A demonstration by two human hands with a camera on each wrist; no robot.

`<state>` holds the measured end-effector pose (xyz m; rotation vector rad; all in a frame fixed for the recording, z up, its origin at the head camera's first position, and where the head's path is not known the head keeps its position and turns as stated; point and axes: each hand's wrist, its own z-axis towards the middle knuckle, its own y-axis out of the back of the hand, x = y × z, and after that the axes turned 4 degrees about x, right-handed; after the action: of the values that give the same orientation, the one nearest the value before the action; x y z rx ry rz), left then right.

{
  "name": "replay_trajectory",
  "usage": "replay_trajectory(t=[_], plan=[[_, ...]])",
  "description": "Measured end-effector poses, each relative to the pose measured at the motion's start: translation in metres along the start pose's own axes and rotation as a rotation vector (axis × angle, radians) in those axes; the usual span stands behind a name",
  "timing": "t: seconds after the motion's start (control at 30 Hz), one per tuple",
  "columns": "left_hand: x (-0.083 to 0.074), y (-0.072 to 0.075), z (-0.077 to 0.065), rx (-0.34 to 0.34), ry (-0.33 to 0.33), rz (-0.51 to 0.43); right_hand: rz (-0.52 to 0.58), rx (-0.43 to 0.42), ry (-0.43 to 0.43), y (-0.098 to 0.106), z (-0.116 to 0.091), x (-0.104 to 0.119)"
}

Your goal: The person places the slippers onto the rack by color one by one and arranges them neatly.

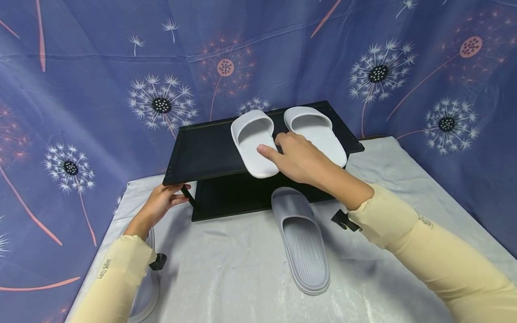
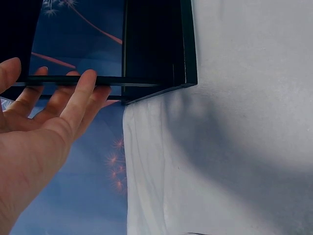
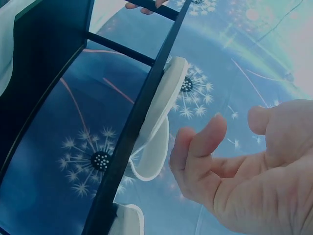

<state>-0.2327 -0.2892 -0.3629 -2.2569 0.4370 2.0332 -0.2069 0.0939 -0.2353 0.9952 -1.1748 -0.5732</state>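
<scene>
A black two-tier shoe rack [image 1: 206, 146] stands on the cloth-covered table. My left hand [image 1: 159, 204] grips its left end, thumb at the top board and fingers around the end bars [image 2: 110, 81]. Two white slippers lie on the top board, the left white slipper [image 1: 258, 152] overhanging the front edge and the right white slipper [image 1: 323, 137] beside it. My right hand [image 1: 300, 157] hovers over them, fingers loosely bent and holding nothing; the right wrist view shows a gap between its fingers and the slipper [image 3: 164, 98].
A grey slipper [image 1: 304, 251] lies on the table in front of the rack, toe towards it. Another pale grey slipper [image 1: 145, 291] is partly hidden beneath my left forearm. Blue dandelion-print fabric [image 1: 101, 112] hangs behind and beside the table [image 1: 230, 269].
</scene>
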Motion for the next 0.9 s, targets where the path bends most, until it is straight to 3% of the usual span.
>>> replay_trajectory(t=[0.37,0.9], plan=[[0.002,-0.001,-0.002,0.004,-0.016,-0.005,0.038,-0.077,0.040,0.006,-0.014,-0.010],[0.001,-0.005,0.000,-0.013,0.016,0.029,0.109,-0.210,0.039,0.020,-0.030,-0.026]])
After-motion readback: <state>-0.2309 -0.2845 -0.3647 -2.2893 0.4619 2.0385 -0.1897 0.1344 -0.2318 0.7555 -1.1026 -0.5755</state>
